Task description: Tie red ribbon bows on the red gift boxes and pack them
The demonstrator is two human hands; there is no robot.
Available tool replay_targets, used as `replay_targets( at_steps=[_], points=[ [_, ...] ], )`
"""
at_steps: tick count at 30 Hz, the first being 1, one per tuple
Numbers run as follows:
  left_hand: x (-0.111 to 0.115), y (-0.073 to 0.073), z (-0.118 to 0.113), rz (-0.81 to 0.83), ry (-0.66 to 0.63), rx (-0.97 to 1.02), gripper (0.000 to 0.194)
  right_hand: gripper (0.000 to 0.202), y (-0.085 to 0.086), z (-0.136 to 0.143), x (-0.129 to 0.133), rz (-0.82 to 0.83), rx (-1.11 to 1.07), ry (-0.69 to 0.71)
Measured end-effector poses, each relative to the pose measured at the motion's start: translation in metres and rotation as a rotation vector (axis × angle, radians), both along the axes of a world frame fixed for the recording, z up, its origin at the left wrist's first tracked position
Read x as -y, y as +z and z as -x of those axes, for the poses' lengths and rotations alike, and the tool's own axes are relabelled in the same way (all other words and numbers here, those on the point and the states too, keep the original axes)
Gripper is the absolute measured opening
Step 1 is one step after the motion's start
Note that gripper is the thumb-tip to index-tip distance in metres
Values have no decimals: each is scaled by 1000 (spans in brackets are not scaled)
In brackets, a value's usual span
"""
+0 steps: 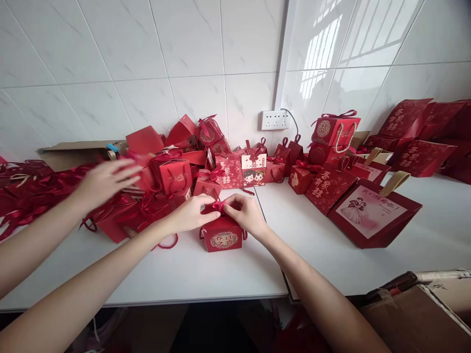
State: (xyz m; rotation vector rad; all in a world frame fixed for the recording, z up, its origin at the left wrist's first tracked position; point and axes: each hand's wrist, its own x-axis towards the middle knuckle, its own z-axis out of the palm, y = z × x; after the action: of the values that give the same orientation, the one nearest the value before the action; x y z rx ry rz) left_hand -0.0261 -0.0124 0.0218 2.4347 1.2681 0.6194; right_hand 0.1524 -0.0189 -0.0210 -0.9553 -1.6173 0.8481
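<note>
In front of me a small red gift box with gold print stands upright on the white table. A red ribbon bow sits on its top. My left hand pinches the bow's left side between thumb and fingers. From the other side my right hand grips the bow with its fingertips. Red cord handles show at both ends of the box. Close behind it are more red boxes, among them a box with two cartoon faces.
Another person's hand, blurred, reaches over a pile of red ribbons and boxes at left. Red gift bags stand at right. A socket strip is on the tiled wall. A cardboard box is at the lower right.
</note>
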Motion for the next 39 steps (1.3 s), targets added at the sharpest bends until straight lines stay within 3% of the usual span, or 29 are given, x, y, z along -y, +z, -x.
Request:
replay_targets(
  at_steps=[10,14,21,25,28,34,39],
  points=[
    [13,-23,-21,216,133,606,30,13,-2,-3,-2,-45,32,-9],
    [12,-31,-27,254,184,757,29,15,0,-3,-1,-38,26,-24],
    [11,-31,-25,193,211,692,30,9,-1,-3,-2,-60,31,-5],
    [11,-31,-23,190,233,721,28,5,-2,-6,1,-323,152,-67],
    [10,-32,-23,194,248,733,28,5,1,-10,5,-466,293,-31],
    [9,-33,-19,217,201,740,29,1,3,-13,6,-514,404,-81],
    [8,-31,-16,171,158,660,29,9,4,-17,3,-526,408,-39]
  ],
)
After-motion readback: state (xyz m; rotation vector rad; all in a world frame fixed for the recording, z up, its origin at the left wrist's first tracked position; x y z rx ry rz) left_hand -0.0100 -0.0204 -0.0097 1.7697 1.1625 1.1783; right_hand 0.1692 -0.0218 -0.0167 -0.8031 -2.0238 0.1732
